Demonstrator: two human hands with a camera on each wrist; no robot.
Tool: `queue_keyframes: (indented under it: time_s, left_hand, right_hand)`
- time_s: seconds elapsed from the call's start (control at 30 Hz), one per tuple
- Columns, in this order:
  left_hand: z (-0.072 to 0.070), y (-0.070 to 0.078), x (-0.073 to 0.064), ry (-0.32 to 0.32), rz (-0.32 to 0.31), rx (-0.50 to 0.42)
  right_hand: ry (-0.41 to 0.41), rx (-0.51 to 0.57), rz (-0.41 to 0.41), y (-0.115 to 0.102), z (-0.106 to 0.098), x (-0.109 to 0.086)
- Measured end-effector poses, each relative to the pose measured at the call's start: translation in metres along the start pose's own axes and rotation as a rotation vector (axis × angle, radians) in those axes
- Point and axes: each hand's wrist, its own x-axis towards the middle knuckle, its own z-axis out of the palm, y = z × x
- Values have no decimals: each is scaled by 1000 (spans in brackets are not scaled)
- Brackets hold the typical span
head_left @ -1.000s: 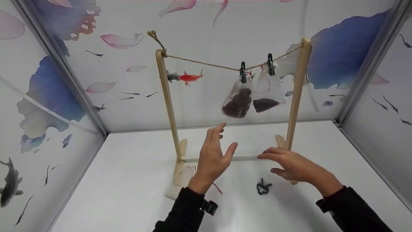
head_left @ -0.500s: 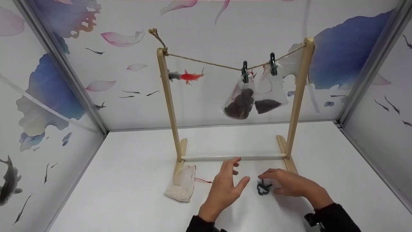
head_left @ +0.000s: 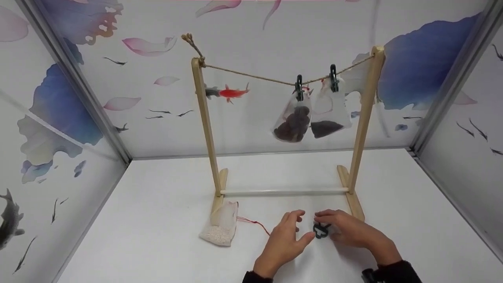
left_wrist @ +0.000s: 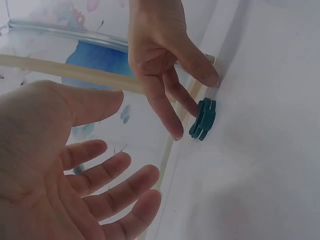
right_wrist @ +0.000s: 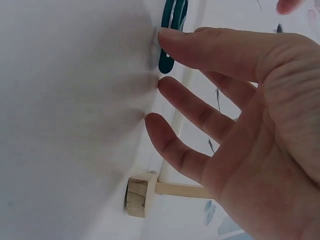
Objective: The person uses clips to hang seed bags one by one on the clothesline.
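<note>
A dark green spring clip lies on the white table between my two hands. Over its right side reaches my right hand, thumb and fingers spread on either side of it. In the right wrist view the thumb overlaps the clip, and the fingertips come down close to the tabletop. My left hand is just left of the clip, thumb towards it, fingers loosely bent and holding nothing. Left of that hand lies a mesh drawstring bag of pale grains, its red cord trailing towards the hand.
Behind the hands stands a wooden frame with a low white crossbar and a sagging rope. Two clear bags hang clipped there: one with dark round pieces, one with dark fine contents. Printed walls enclose the table.
Both hands have come down towards the table and closed in on the clip from either side. The bag of pale grains, partly covered before, now shows fully. The clip has stayed in place.
</note>
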Motion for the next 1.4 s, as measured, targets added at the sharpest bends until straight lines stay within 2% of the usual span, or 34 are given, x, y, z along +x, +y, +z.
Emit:
queue_keyframes:
  time_s: [0.17,0.27,0.37,0.43,0.67,0.8,0.93,1.4]
  left_hand:
    - [0,-2,4,-32,-56,75]
    - [1,-5,8,-57,-69,220]
    - [0,-7,11,-73,-57,374]
    - [-1,-9,11,-81,-52,430]
    - [-3,-13,8,-109,-37,508]
    - [-3,-10,6,-145,-3,540]
    - [-4,-9,6,-179,4,534]
    - [-2,-11,7,-189,-4,529]
  right_hand:
    - [56,-48,-29,-2,4,2]
    - [85,-73,-22,-3,6,5]
    - [103,-99,19,-3,7,8]
    - [102,-105,47,-3,8,9]
    - [93,-45,112,-10,10,9]
    - [113,-69,157,-15,11,5]
    - [100,-89,181,-18,12,3]
    - [121,-107,104,-21,11,0]
